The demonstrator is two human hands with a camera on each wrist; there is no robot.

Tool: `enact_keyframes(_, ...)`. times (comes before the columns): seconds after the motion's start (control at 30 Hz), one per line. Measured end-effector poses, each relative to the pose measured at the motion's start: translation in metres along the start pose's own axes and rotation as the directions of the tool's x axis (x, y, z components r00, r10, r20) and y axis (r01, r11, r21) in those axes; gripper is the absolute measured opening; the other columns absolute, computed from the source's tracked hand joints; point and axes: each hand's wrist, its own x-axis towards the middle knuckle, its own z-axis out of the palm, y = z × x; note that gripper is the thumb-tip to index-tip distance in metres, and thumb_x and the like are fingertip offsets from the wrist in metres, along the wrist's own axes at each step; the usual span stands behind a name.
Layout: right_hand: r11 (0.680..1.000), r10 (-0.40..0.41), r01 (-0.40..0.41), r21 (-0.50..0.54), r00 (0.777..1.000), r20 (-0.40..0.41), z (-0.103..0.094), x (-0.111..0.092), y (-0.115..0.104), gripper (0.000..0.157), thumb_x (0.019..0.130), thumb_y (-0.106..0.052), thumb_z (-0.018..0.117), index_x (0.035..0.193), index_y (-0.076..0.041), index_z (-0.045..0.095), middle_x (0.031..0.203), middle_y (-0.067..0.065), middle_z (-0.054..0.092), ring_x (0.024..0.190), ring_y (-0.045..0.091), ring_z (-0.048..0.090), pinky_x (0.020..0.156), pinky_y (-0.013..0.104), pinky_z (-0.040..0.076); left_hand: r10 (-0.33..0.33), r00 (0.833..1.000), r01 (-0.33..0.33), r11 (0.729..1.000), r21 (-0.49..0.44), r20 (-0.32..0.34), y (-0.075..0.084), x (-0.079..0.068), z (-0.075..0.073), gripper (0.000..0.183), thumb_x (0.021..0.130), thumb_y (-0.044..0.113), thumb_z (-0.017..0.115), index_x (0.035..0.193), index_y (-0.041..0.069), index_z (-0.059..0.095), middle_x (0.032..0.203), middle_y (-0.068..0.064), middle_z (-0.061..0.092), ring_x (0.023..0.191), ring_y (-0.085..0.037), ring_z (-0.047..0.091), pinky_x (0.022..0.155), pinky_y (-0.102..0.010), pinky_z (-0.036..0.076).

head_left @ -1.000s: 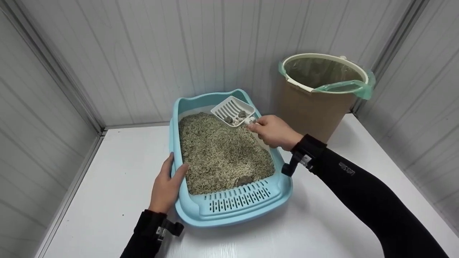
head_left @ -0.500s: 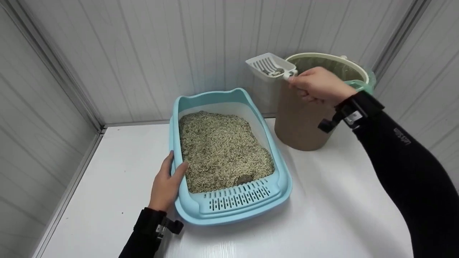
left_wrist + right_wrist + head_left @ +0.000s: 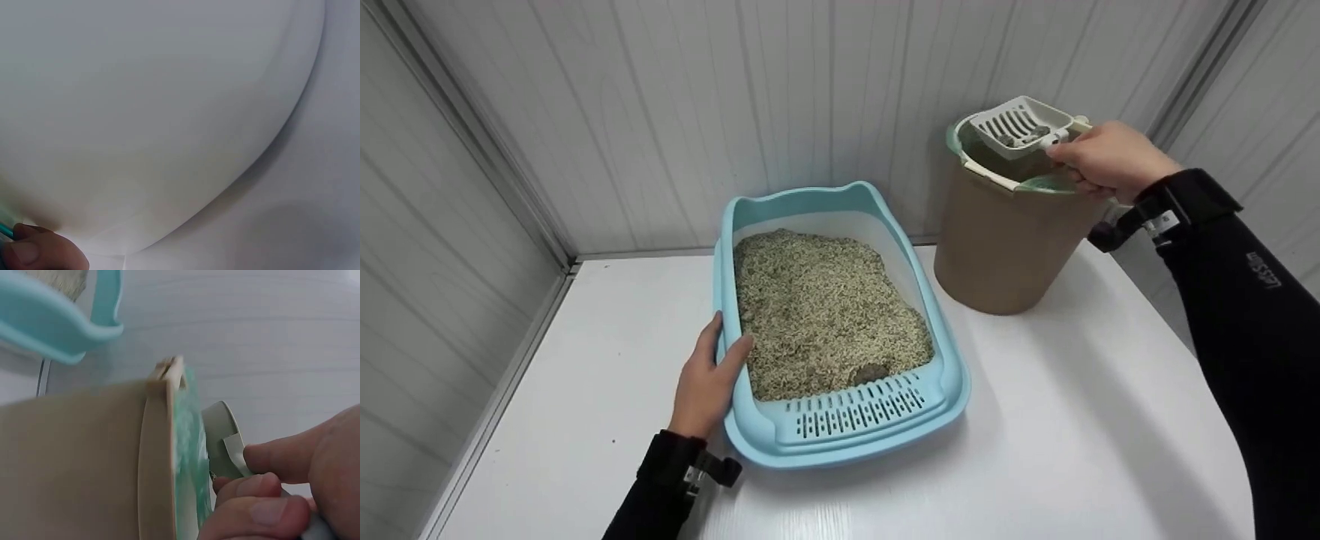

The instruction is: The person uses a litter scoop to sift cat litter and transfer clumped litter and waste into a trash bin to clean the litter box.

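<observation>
In the head view, a light blue litter box (image 3: pixel 956 360) full of greenish-tan litter (image 3: pixel 825 307) stands on the white table. My left hand (image 3: pixel 703 390) grips its left rim, thumb over the edge and fingers outside. My right hand (image 3: pixel 1121 165) pinches the handle of a white slotted litter scoop (image 3: pixel 1039 112) over the mouth of a brown trash can (image 3: pixel 997 240). Several clumps (image 3: pixel 1024 137) lie in the scoop, which is roughly level. The right wrist view has the scoop (image 3: pixel 219 422) beside the bin's rim, its inside mostly hidden.
A green bag (image 3: pixel 1046 184) lines the trash can, folded over its cream rim. One dark clump (image 3: pixel 871 373) sits in the litter by the box's slotted front ledge (image 3: pixel 859 416). Grey panel walls (image 3: pixel 810 90) close off the back and sides.
My right hand has carried the loaded scoop from above the litter up and right to the trash can's mouth. The left hand keeps its grip on the box rim.
</observation>
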Motion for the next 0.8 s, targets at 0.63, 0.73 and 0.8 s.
enact_keyframes(0.63, 0.548, -0.439, 0.11, -0.829, 0.882, -0.173, 0.009, -0.006, 0.021, 0.014, 0.096, -0.005, 0.054, 0.084, -0.002, 0.058, 0.07, 0.018, 0.06, 0.06, 0.04, 0.057, 0.05, 0.06, 0.045, 0.006, 1.0, -0.006, 1.0, -0.011, 0.008, -0.001, -0.002, 0.001, 0.093, 0.11, 0.068, 0.058, 0.181, 0.022, 0.021, 0.182, -0.016, 0.029, 0.162, -0.04, 0.036, 0.13, -0.056, 0.031)
enact_keyframes(0.73, 0.374, -0.641, 0.151, -0.915, 0.756, -0.137, 0.018, -0.006, 0.026, 0.018, 0.086, 0.006, 0.058, 0.074, -0.003, 0.049, 0.06, 0.014, 0.052, 0.045, 0.033, 0.046, 0.041, 0.058, 0.041, 0.006, 1.0, -0.006, 1.0, -0.01, 0.006, 0.0, -0.002, 0.001, 0.093, 0.109, 0.068, 0.058, 0.181, 0.022, 0.021, 0.182, -0.016, 0.029, 0.162, -0.04, 0.037, 0.13, -0.056, 0.031)
enact_keyframes(0.8, 0.287, -0.714, 0.151, -0.946, 0.692, -0.107, 0.022, -0.006, 0.028, 0.02, 0.087, 0.01, 0.06, 0.074, 0.0, 0.049, 0.061, 0.017, 0.052, 0.042, 0.031, 0.042, 0.038, 0.058, 0.04, 0.005, 1.0, -0.005, 1.0, -0.01, 0.006, 0.0, -0.003, 0.0, 0.093, 0.109, 0.068, 0.058, 0.181, 0.022, 0.021, 0.182, -0.016, 0.029, 0.162, -0.041, 0.037, 0.13, -0.057, 0.031)
